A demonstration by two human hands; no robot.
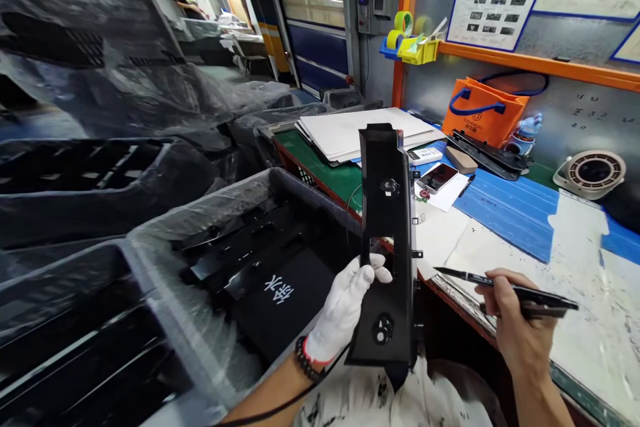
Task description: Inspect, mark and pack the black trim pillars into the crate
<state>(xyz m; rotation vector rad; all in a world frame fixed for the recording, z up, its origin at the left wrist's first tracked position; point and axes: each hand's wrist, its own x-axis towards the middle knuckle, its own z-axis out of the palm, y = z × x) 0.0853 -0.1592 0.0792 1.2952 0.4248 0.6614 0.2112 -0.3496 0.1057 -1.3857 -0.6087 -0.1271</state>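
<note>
My left hand (345,307), in a white glove, grips a long black plastic panel (387,213) and holds it upright over the edge of the workbench (575,267). The panel has round holes and a rectangular cut-out near my fingers. My bare right hand (515,323) is closed around a thin black pen-like tool (505,283) whose tip points left toward the panel's right edge, a short gap away. A beaded bracelet sits on my left wrist.
A plastic-lined bin (240,260) of black parts stands to the left, with more wrapped crates (80,180) beyond. On the bench lie white sheets (350,133), a phone (437,177), blue mats (505,207), an orange bag (483,113), a round fan (593,173) and tape rolls (403,30).
</note>
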